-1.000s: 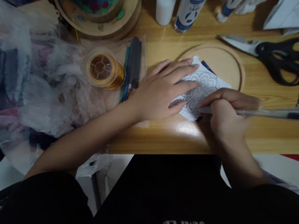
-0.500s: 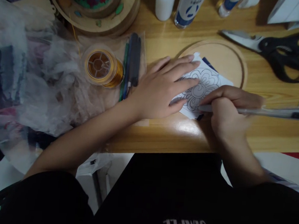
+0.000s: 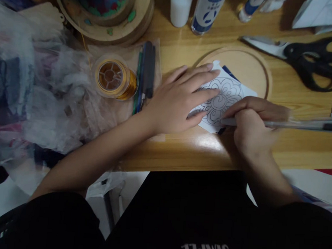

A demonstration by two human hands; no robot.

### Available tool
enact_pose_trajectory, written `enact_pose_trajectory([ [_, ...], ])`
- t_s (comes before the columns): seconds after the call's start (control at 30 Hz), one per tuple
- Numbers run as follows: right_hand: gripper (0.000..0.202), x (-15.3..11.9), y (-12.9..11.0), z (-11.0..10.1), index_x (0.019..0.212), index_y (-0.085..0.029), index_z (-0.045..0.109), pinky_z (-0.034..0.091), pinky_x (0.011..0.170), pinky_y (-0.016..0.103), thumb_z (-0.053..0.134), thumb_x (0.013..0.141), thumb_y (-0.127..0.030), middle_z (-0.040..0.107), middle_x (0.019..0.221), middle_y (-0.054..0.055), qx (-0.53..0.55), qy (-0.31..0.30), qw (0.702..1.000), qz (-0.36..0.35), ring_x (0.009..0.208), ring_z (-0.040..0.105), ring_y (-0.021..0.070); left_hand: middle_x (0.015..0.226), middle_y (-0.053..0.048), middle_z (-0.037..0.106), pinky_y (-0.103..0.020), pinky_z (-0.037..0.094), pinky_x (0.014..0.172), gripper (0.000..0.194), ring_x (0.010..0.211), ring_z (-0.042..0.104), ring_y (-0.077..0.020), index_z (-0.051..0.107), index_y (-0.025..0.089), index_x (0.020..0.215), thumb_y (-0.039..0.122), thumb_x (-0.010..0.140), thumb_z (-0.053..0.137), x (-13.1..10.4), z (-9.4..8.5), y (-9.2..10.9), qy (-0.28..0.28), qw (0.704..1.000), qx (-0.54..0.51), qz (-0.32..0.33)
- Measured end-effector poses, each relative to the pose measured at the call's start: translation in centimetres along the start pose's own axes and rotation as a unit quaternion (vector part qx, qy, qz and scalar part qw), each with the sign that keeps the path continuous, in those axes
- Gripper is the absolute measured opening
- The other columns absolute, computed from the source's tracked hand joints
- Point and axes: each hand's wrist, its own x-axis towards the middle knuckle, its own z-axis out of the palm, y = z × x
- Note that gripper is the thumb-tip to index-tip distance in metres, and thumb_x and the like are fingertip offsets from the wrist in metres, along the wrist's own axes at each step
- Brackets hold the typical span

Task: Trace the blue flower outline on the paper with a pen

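Observation:
A sheet of white paper (image 3: 245, 91) bears a black line drawing of a flower. It lies over a dark blue piece (image 3: 229, 72) on a round wooden disc (image 3: 253, 68) with a raised rim. My left hand (image 3: 182, 97) rests flat on the paper's left side, fingers spread. In my right hand (image 3: 251, 121) a pen (image 3: 304, 124) is gripped, its tip touching the lower part of the flower drawing. The pen's clear barrel stretches out to the right.
Black-handled scissors (image 3: 303, 54) lie at the right. Behind stand a white bottle (image 3: 181, 6) and a labelled bottle (image 3: 207, 12). On the left are a spool of golden thread (image 3: 115, 78), pens (image 3: 147, 69), crumpled plastic bags (image 3: 59, 93) and a round wooden piece (image 3: 142, 19).
The view has shifted slightly. Both hands stay nearly in place, with the pen tip still on the lower part of the drawing.

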Motion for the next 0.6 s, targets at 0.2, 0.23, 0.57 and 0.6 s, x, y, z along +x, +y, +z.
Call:
enact_pose_trajectory([
  [0.2,0.026,0.1,0.7,0.3,0.052,-0.024,0.064,0.033,0.042,0.024,0.044,0.060,-0.009,0.055,0.047,-0.004,0.051,0.067,0.996,0.020,0.043,0.049,0.0115,0.161,-0.007,0.048,-0.056,0.029,0.125,0.047,0.153,0.040,-0.0312,0.062,0.027,0.137,0.024,0.090,0.064,-0.1,0.0,0.1,0.011,1.000,0.003,0.002],
  [0.23,0.026,0.1,0.8,0.3,0.052,-0.024,0.064,0.034,0.042,0.024,0.044,0.060,-0.009,0.055,0.047,-0.004,0.055,0.074,0.995,0.026,0.043,0.049,0.0116,0.160,-0.008,0.048,-0.057,0.029,0.125,0.047,0.153,0.040,-0.0316,0.062,0.027,0.136,0.024,0.090,0.065,-0.1,0.0,0.1,0.015,1.000,0.003,0.003],
  [0.57,0.027,-1.2,-0.2,-0.7,0.066,-0.024,0.069,0.039,0.040,0.024,0.050,0.068,-0.005,0.063,0.055,-0.005,0.059,0.136,0.989,0.019,0.042,0.055,0.0116,0.155,-0.011,0.055,-0.053,0.035,0.122,0.043,0.149,0.046,-0.0295,0.064,0.021,0.133,0.023,0.090,0.066,-0.3,0.2,0.0,0.045,0.998,0.022,0.026],
  [0.6,0.027,-1.6,-0.1,-0.7,0.063,-0.024,0.069,0.041,0.042,0.024,0.050,0.067,-0.005,0.063,0.054,-0.005,0.030,0.116,0.993,0.011,0.044,0.057,0.0121,0.155,-0.011,0.054,-0.053,0.035,0.122,0.043,0.149,0.046,-0.0294,0.064,0.021,0.133,0.024,0.091,0.066,-0.3,0.1,0.0,0.043,0.998,0.022,0.026],
])
